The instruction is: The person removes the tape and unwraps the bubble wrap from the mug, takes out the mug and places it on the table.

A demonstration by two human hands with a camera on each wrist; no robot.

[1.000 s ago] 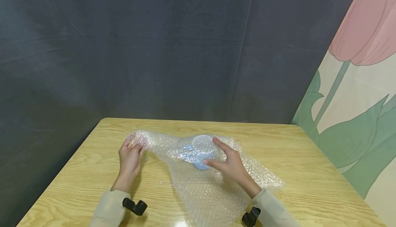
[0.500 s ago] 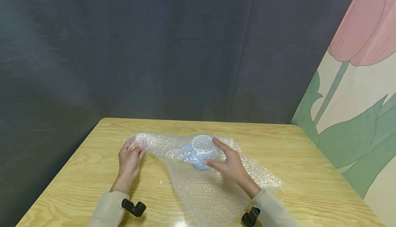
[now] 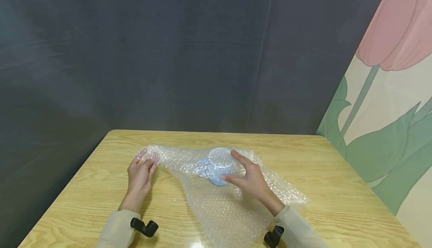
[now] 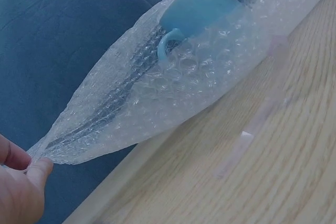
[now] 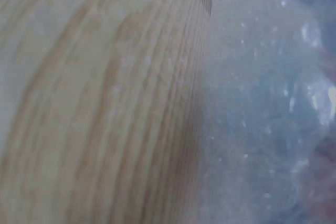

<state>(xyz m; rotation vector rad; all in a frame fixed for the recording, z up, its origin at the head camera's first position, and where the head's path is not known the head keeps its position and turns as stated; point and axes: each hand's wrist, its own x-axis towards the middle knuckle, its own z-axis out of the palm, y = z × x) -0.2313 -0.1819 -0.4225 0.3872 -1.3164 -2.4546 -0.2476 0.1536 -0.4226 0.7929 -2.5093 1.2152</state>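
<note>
A light blue mug with a handle lies loosely enclosed in clear bubble wrap. Through the plastic, the head view shows its pale circular end facing up. My left hand pinches the wrap's far left corner between thumb and fingers, stretching that side out from the mug. Around the mug's right side my right hand holds it, thumb in front and index finger by the pale ring. In the right wrist view the wrap is blurred, and little of the hand shows.
The wooden table extends around the wrap. A clear strip, like tape, lies on it beside the wrap. A dark curtain hangs behind, and a tulip-painted wall borders the right.
The left hand has shifted very slightly left, with the wrap corner still pinched and marginally lower. The right hand and mug look nearly unmoved.
</note>
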